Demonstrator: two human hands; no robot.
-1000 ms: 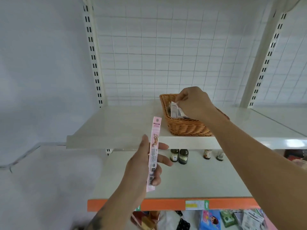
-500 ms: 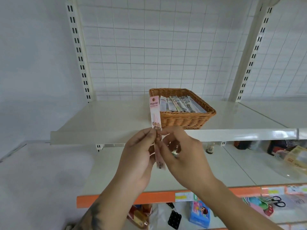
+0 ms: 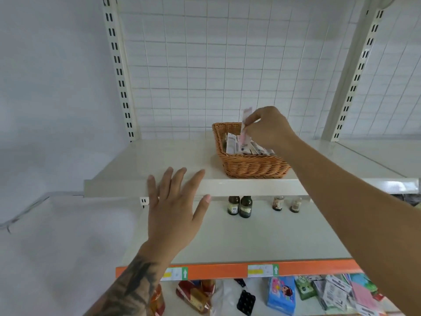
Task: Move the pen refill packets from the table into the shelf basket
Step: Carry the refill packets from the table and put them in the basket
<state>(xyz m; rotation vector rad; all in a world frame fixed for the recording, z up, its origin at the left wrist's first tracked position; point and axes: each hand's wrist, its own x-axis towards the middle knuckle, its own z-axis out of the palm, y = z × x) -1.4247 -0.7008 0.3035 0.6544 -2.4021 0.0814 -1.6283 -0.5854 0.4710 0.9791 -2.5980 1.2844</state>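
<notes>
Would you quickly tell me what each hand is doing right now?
Left hand: open, fingers spread, holding nothing.
Right hand: pinching a pink refill packet over the basket.

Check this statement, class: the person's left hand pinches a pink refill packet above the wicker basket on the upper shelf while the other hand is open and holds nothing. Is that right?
Not quite. In the head view the right hand pinches the pink refill packet above the wicker basket on the upper shelf; the left hand is the open one and holds nothing.
</notes>
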